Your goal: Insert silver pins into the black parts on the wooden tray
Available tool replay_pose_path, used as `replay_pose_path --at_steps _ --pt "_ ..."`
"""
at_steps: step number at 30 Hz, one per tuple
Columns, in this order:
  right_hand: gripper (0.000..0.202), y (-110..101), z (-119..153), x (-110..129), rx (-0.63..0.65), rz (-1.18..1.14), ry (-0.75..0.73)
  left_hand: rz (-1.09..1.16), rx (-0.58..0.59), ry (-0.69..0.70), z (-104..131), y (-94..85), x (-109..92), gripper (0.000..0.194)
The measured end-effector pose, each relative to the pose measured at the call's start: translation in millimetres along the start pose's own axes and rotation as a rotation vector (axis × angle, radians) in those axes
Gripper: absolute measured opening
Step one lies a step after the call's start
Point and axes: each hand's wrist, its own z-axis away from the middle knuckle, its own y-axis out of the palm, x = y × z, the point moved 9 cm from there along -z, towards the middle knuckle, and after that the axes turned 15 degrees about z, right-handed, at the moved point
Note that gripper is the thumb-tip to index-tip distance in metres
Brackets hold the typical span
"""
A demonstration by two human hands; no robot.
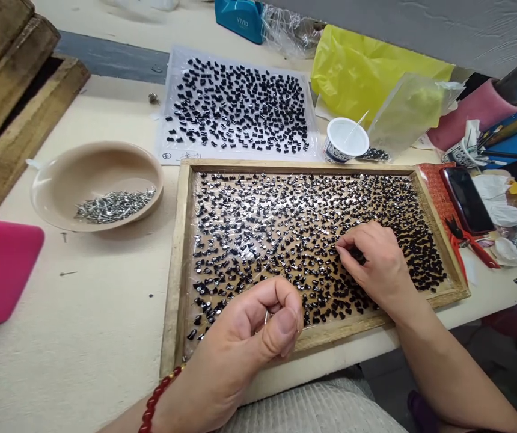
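A wooden-framed tray lies on the table, covered with many small black pieces, several with shiny tops. My left hand, palm turned up, is closed over the tray's lower left part, and a thin metal pin shows between its fingers. Over the right half of the tray, my right hand has thumb and forefinger pinched together close to the black pieces; what they hold, if anything, is too small to name. A beige bowl of silvery pins stands left of the tray.
Behind the tray lie a white sheet of black pieces and a small white cup with a stick. A phone and red-handled pliers are at the right. Wooden frames and a pink container stand left.
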Motion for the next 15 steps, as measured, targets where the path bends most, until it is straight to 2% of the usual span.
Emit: replay_pose_path --at_steps 8,12,15 --pt "0.004 0.2 0.5 -1.3 -0.008 0.008 -0.008 0.02 -0.012 0.032 1.0 0.6 -1.7 0.028" --pt "0.009 -18.4 7.7 -5.1 -0.083 -0.054 0.01 0.059 -0.014 0.059 1.2 0.7 -4.8 0.028" --pt "0.014 -33.9 25.3 2.8 -0.086 -0.216 -0.055 0.147 -0.047 0.141 2.6 -1.1 -14.2 0.034"
